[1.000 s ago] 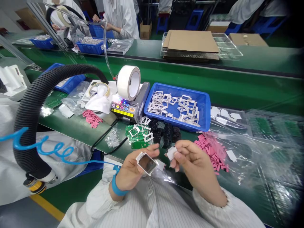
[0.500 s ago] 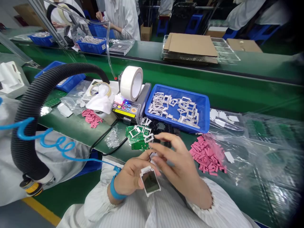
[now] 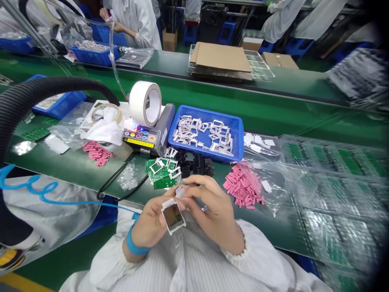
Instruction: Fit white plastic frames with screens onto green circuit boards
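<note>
My left hand [image 3: 147, 223], with a blue wrist strap [image 3: 135, 242], is closed on a small display screen in a white frame [image 3: 174, 217], its dark face turned up. Beside it my right hand [image 3: 214, 213] is closed, thumb and fingers pinching a small white piece with a dark edge [image 3: 180, 192] at the left fingertips. Whether the left fingers also touch that piece is hidden. Just beyond the hands lie green circuit boards [image 3: 164, 182] with several white frames on top, and a heap of black parts [image 3: 194, 164].
Behind stand a blue bin [image 3: 240, 140] of white frames and a tape dispenser [image 3: 146, 140] carrying a white tape roll [image 3: 141, 101]. Pink pads [image 3: 243, 188] and bagged circuit boards [image 3: 340, 211] lie right. A black hose [image 3: 54, 87] arches at left. A co-worker [image 3: 136, 24] sits opposite.
The head view has turned right, so everything sits further left in the picture. Both hands keep their hold, with the right fingers closer around the small white piece.
</note>
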Tool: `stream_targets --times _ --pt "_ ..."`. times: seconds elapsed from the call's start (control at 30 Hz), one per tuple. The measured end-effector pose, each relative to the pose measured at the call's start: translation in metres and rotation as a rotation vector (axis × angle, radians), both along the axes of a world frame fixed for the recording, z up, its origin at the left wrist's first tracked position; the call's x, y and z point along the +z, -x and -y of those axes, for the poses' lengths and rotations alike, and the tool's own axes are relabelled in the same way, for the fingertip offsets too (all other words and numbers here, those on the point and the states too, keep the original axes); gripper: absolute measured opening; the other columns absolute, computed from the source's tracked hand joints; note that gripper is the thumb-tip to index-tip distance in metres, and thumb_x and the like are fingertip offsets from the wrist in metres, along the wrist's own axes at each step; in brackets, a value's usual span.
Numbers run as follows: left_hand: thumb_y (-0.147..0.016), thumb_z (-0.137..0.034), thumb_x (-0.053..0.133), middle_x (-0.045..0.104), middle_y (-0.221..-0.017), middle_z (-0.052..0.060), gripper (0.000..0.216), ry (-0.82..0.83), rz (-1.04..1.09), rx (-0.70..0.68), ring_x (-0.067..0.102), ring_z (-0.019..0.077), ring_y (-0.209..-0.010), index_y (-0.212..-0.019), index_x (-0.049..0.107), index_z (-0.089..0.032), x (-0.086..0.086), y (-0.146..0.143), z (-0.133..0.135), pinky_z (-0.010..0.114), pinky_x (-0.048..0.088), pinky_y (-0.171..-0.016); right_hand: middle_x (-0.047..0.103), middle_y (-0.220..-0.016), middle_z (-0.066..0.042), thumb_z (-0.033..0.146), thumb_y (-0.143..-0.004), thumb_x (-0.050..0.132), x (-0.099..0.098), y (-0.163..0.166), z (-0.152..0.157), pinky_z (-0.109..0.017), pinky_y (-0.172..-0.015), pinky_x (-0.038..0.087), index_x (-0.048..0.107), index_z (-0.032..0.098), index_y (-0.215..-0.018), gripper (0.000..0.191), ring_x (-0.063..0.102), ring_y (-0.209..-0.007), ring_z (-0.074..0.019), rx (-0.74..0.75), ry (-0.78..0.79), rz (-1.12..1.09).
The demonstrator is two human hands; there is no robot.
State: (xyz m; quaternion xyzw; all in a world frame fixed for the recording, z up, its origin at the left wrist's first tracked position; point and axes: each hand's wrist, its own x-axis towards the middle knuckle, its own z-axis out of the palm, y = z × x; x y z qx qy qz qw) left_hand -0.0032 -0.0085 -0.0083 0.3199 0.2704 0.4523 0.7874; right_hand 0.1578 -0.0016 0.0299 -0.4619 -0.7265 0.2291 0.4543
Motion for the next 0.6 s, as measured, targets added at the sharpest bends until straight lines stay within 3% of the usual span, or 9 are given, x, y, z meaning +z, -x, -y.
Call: stream_targets --times 0.13,0.27,0.4,0.47,0.6 --pt "-0.068 -0.051 0.069 0.058 -0.126 0.007 0.034 0.072 0.105 0.044 0.051 0.0286 -0.119 -0.085 0.072 -0.022 -0.004 0.008 -0.003 0.044 0.038 -0.102 0.057 -0.084 -0.003 0.020 -0.086 0.053 -0.008 -0.030 0.007 -0.028 -0.069 0.049 0.057 0.019 -0.073 0.014 0.058 -0.079 -0.0139 0.067 0.234 -0.080" --pt "-0.070 -0.052 0.067 0.059 -0.128 0.006 0.032 0.066 0.155 0.044 0.047 0.0297 -0.125 -0.086 0.073 -0.024 -0.009 0.015 -0.004 0.047 0.032 -0.108 0.056 -0.069 0.000 0.020 -0.083 0.057 -0.044 -0.063 0.014 -0.024 -0.057 0.045 0.059 0.019 -0.066 0.017 0.055 -0.063 -0.0119 0.250 0.557 0.144" --pt "-0.065 -0.054 0.070 0.060 -0.126 0.006 0.033 0.048 0.126 -0.024 0.040 0.0334 -0.130 -0.083 0.074 -0.026 -0.010 0.008 -0.003 0.050 0.031 -0.107 0.056 -0.075 -0.004 0.026 -0.084 0.056 -0.063 -0.064 0.019 -0.030 -0.062 0.046 0.060 0.017 -0.072 0.015 0.055 -0.070 -0.0162 0.130 0.546 0.201" --pt "-0.064 -0.055 0.070 0.060 -0.125 0.007 0.034 -0.002 0.111 -0.070 0.042 0.0340 -0.127 -0.080 0.074 -0.025 -0.011 0.002 -0.004 0.050 0.033 -0.104 0.057 -0.078 -0.004 0.033 -0.088 0.052 -0.055 -0.054 0.019 -0.029 -0.062 0.047 0.057 0.018 -0.080 0.017 0.055 -0.070 -0.0151 0.119 0.599 0.022" --pt "-0.064 -0.050 0.072 0.056 -0.124 0.011 0.036 -0.112 0.168 -0.198 0.062 0.0258 -0.091 -0.084 0.075 -0.021 -0.015 -0.006 -0.004 0.043 0.049 -0.082 0.061 -0.074 -0.002 0.047 -0.091 0.047 -0.031 -0.029 0.012 -0.020 -0.051 0.047 0.055 0.017 -0.097 0.031 0.060 -0.061 -0.0108 0.384 1.013 -0.785"
